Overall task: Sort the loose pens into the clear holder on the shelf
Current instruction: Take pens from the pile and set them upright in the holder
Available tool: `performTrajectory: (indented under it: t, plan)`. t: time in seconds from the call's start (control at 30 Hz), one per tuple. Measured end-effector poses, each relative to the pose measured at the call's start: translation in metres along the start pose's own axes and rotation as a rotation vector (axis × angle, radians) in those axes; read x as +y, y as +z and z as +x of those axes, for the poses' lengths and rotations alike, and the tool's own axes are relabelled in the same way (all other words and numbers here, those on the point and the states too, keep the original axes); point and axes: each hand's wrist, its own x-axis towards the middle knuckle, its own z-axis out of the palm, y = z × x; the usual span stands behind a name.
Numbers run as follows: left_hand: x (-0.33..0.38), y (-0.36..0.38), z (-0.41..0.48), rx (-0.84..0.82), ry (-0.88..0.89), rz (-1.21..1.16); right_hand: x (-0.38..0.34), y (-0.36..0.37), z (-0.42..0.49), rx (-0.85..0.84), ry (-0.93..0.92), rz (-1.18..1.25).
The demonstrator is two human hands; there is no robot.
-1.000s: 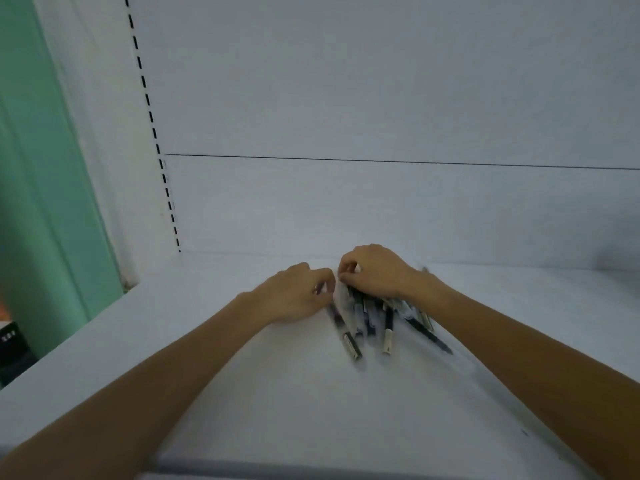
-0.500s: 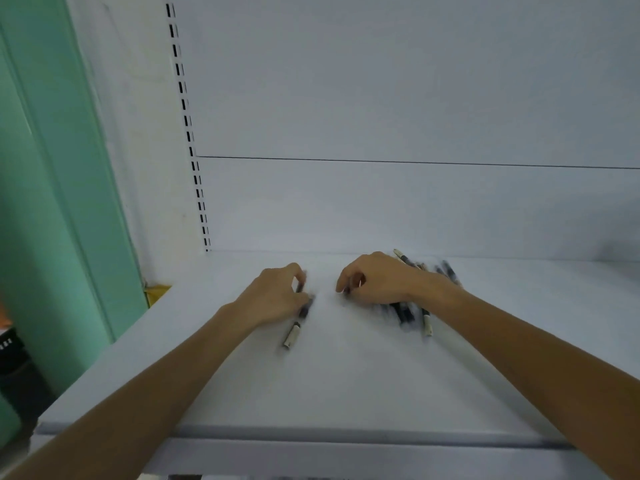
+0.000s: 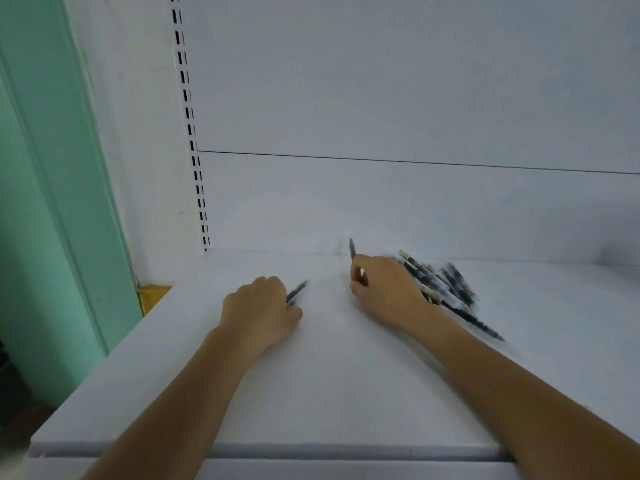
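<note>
On the white shelf (image 3: 311,393) a pile of several black pens (image 3: 446,285) lies right of centre, behind my right wrist. My left hand (image 3: 261,308) is curled on one black pen (image 3: 297,292) whose tip sticks out to the upper right. My right hand (image 3: 384,289) is closed on another black pen (image 3: 352,248) that points up toward the back wall. A faint clear shape stands near that upright pen, too blurred to tell whether it is the clear holder.
A white back panel (image 3: 415,98) with a slotted upright (image 3: 194,150) closes the shelf behind. A green wall (image 3: 52,202) stands at the left, with a yellow object (image 3: 152,294) beside the shelf's left edge. The shelf's front lip runs along the bottom.
My hands have drawn apart, each holding one pen. The left pen has turned so its tip points up and right. The right hand has lifted a pen upright. The view has shifted left.
</note>
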Motion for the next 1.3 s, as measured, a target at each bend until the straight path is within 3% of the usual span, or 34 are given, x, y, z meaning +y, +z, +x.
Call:
performTrajectory:
  t: [0.17, 0.3, 0.5, 0.6, 0.67, 0.9, 1.13, 1.3]
  plan:
    - [0.006, 0.011, 0.006, 0.032, 0.016, 0.133, -0.001, -0.011, 0.003, 0.194, 0.083, 0.245]
    - [0.012, 0.014, 0.005, -0.032, 0.159, 0.257, -0.002, -0.014, 0.0, 0.323, 0.088, 0.277]
    - [0.009, 0.001, 0.002, 0.113, 0.228, -0.268, -0.003, -0.027, -0.003, 0.396, 0.135, 0.556]
    - [0.025, -0.007, -0.004, 0.146, 0.306, -0.455, 0.007, -0.049, -0.012, 0.436, 0.07, 0.47]
    - [0.045, -0.015, -0.011, 0.08, 0.35, -0.532, 0.023, -0.069, -0.026, 0.477, 0.047, 0.406]
    - [0.195, -0.02, -0.032, -0.108, 0.574, -0.717, 0.131, -0.145, -0.12, 0.554, 0.314, 0.431]
    - [0.383, 0.021, -0.086, -0.274, 0.641, -0.961, 0.255, -0.231, -0.243, 0.523, 0.512, 0.056]
    - [0.47, 0.044, -0.117, -0.298, 0.693, -0.993, 0.323, -0.263, -0.304, 0.505, 0.605, 0.091]
